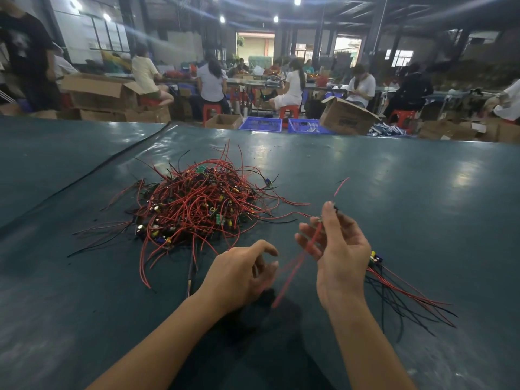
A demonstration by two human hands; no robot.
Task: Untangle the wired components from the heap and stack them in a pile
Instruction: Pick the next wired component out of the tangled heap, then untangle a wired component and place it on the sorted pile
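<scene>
A tangled heap (194, 205) of red and black wires with small green boards and capacitors lies on the dark green table (394, 192), left of centre. My right hand (337, 254) is raised to the right of it and pinches one wired component, whose blurred red wire (292, 274) hangs down across my palm and sticks up above my fingers. My left hand (242, 274) hovers just left of that wire, fingers curled and apart, holding nothing. A small pile of sorted components (405, 291) lies on the table behind my right hand, wires fanning to the right.
A dark seam or cable (107, 167) runs diagonally across the table's left part. Beyond the far table edge stand cardboard boxes (347, 116), blue crates (261, 124) and several seated people at benches.
</scene>
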